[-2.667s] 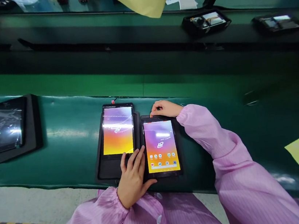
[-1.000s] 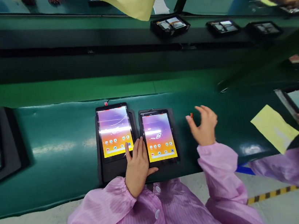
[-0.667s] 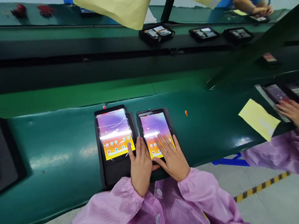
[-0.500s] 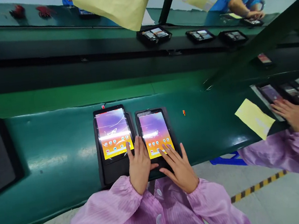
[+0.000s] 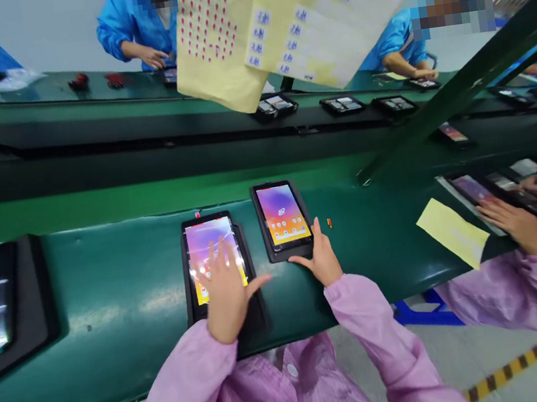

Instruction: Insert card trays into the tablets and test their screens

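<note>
1. Right tablet: now farther back on the table, clear of the left tablet; earlier the two sit side by side. Screen lit, icons showing.
2. Right hand: no longer spread over that screen. Thumb at the near edge, fingers by the right edge, around the near right corner; cannot tell whether it grips or only touches.
3. Left hand: shifted from the gap between tablets to over the left tablet. Fingers spread, nothing grasped; blurred, so pressing or hovering cannot be told.
4. Left tablet: lies on a black pad, screen lit, partly hidden by the hand. Red tag shows at its far edge.
5. Orange tag: on the table, right of the right tablet; a second ago at the right hand's fingertips.
6. Meaning, as judged: attention seems to pass from right tablet to left, the right one set aside.
</note>
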`<state>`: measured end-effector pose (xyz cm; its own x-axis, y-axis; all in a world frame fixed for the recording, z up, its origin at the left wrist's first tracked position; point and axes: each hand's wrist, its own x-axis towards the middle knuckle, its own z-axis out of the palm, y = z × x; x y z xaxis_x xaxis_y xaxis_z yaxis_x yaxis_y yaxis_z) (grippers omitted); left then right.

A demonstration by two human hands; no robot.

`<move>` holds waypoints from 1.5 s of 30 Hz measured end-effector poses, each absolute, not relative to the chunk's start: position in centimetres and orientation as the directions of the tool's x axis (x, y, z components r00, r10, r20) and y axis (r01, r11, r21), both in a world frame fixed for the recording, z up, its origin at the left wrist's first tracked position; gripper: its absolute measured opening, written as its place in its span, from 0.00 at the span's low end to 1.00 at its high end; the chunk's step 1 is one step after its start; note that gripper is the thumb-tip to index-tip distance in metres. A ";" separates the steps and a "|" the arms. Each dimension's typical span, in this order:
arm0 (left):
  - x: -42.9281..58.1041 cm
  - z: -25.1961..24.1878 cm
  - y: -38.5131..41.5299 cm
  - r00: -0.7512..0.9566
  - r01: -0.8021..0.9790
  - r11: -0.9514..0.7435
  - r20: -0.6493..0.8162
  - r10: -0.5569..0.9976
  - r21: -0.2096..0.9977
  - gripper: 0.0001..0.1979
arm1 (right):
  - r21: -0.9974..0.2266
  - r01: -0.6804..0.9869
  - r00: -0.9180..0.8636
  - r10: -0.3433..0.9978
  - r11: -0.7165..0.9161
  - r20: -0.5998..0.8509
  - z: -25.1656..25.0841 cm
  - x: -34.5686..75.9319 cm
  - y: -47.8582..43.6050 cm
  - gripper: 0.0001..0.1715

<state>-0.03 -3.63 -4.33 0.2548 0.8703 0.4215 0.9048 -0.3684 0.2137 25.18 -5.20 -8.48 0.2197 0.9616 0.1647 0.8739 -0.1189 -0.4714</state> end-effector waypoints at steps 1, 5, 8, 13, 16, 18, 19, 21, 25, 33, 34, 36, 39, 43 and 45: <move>-2.1 -4.4 -2.8 0.175 0.919 -0.311 0.455 0.873 0.242 0.44 | -0.473 0.873 0.225 0.959 -0.120 0.173 -8.3 25.6 -3.3 0.70; -9.6 -5.4 2.5 -0.109 0.896 -0.083 0.397 0.911 0.437 0.41 | -0.479 0.872 0.230 0.948 -0.101 0.220 -7.3 27.4 5.2 0.70; -12.3 -6.2 7.1 -0.170 0.754 -0.052 0.270 0.948 0.655 0.36 | -0.488 0.868 0.262 0.922 -0.096 0.284 -6.5 27.7 10.7 0.68; -11.1 -6.6 11.6 -0.065 0.607 -0.054 0.117 0.991 0.793 0.33 | -0.507 0.862 0.253 0.890 -0.029 0.379 -7.0 23.7 11.5 0.48; -9.5 -6.9 12.2 -0.022 0.542 -0.049 0.073 0.997 0.839 0.32 | -0.517 0.850 0.137 0.906 0.100 0.400 -8.4 19.5 6.7 0.36; -9.0 -7.2 12.4 -0.038 0.504 -0.018 0.043 0.998 0.864 0.32 | -0.531 0.830 0.068 0.916 0.168 0.396 -9.1 16.9 3.2 0.31; -8.9 -7.2 12.4 -0.051 0.493 0.002 0.027 0.998 0.870 0.34 | -0.540 0.820 0.045 0.918 0.191 0.393 -9.2 15.8 1.7 0.29; -8.8 -6.9 12.3 -0.097 0.423 0.074 -0.036 0.995 0.903 0.37 | -0.569 0.788 0.004 0.922 0.235 0.387 -8.8 14.0 -0.6 0.27; -8.5 -4.6 10.3 -0.120 -0.102 0.266 -0.277 0.953 0.959 0.36 | -0.704 0.658 0.003 0.933 0.268 0.359 -6.9 12.1 -2.7 0.32; -7.6 0.4 4.4 -0.002 -0.509 0.195 -0.228 0.974 0.838 0.17 | -0.979 0.174 -0.002 0.995 0.102 0.104 -5.8 9.8 -4.7 0.40; -7.5 0.6 4.3 -0.006 -0.490 0.185 -0.215 0.977 0.852 0.18 | -0.978 0.180 0.007 0.994 0.105 0.108 -5.6 9.7 -4.7 0.41; -7.2 0.8 4.4 -0.025 -0.453 0.160 -0.192 0.981 0.877 0.21 | -0.974 0.193 0.025 0.992 0.115 0.122 -5.3 9.5 -4.5 0.41; -6.8 0.8 5.3 -0.044 -0.421 0.114 -0.146 0.988 0.900 0.21 | -0.971 0.196 0.046 0.988 0.139 0.150 -5.0 9.9 -3.8 0.40; -6.1 0.6 6.7 -0.054 -0.402 0.091 -0.123 0.991 0.911 0.19 | -0.958 0.228 0.084 0.977 0.172 0.196 -5.6 11.2 -3.3 0.35; -5.8 0.8 7.0 -0.064 -0.385 0.078 -0.111 0.992 0.920 0.18 | -0.959 0.227 0.099 0.976 0.168 0.194 -6.0 11.6 -3.5 0.34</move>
<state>-5.78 6.95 0.76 -0.0642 0.9917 -0.1114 -0.3851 0.0784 0.9195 11.59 -3.52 -6.04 0.0993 0.9759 0.1944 0.2275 0.1679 -0.9592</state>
